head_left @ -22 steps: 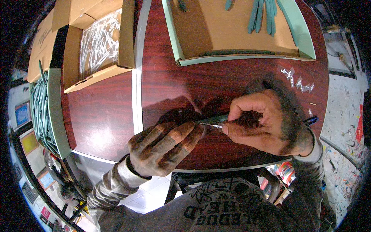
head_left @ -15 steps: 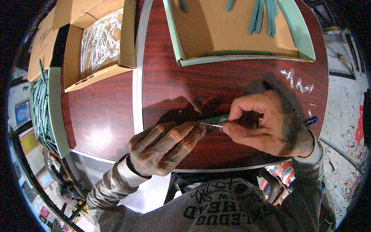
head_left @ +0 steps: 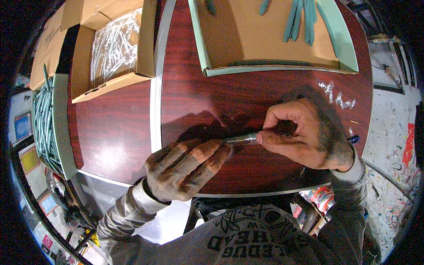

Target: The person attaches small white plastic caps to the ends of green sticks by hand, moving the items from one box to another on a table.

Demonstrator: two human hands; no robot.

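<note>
Between my hands, above the dark red table (head_left: 198,101), is a slim dark green pen-shaped stick (head_left: 243,138) with white print along its side. My left hand (head_left: 187,170) is closed on its left end, the fingers bent and seen from the back. At the other end, my right hand (head_left: 304,137) pinches it between thumb and forefinger. A printed strip appears to lie flat on the stick; I cannot make out its edges. Both ends of the stick are hidden by my fingers.
At the far side, a shallow box (head_left: 276,68) holds several green sticks. A cardboard box (head_left: 84,57) holds white slender pieces. Many green sticks fill a narrow box (head_left: 66,128) at far left. Clear scraps with white marks (head_left: 326,88) and a blue pen (head_left: 354,139) lie at right.
The printed strip was held slightly apart below the stick; now the print lies along the stick, facing up. My right hand has shifted slightly, and my left hand stays nearly in place.
</note>
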